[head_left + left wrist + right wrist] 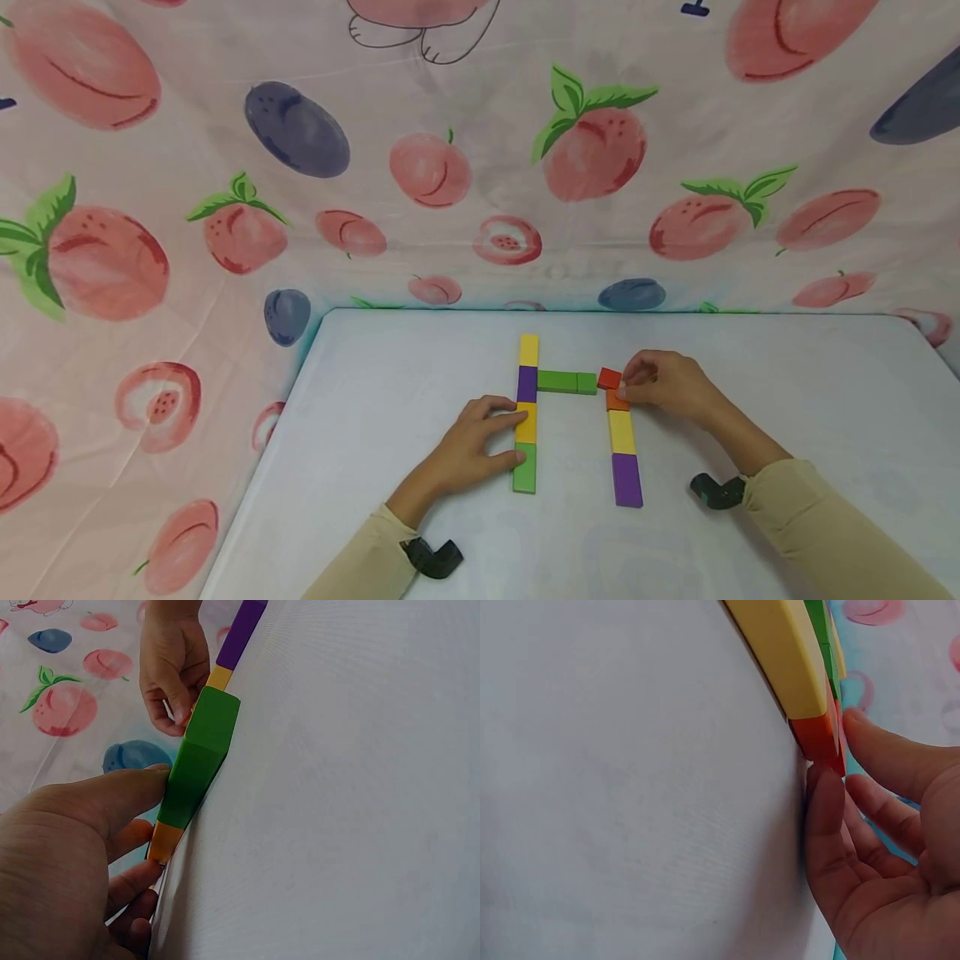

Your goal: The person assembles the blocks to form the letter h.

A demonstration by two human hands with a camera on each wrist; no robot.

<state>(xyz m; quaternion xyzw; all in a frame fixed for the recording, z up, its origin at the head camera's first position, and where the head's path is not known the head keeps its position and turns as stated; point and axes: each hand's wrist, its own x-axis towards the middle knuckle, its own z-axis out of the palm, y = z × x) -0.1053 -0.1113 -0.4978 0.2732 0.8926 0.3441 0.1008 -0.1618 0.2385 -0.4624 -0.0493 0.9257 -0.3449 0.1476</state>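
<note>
A column of blocks lies on the white table, with a yellow block (529,350) at the far end, then a purple block (527,384), a second yellow block (527,428) and a green block (525,473). My left hand (468,446) rests along it, thumb at the green block and a fingertip on the yellow. Over on the right, my right hand (667,383) pinches a small tilted red block (609,378) at its right end. Its thumb overlaps the orange block (618,401), which lies above a pale yellow block (621,432) and a purple block (627,480).
Two green blocks (558,382) bridge from the left column toward the red block. Behind the white table (375,358) hangs a fruit-printed cloth (450,100), also down the left side. A black curved mount (717,492) sits at each sleeve cuff.
</note>
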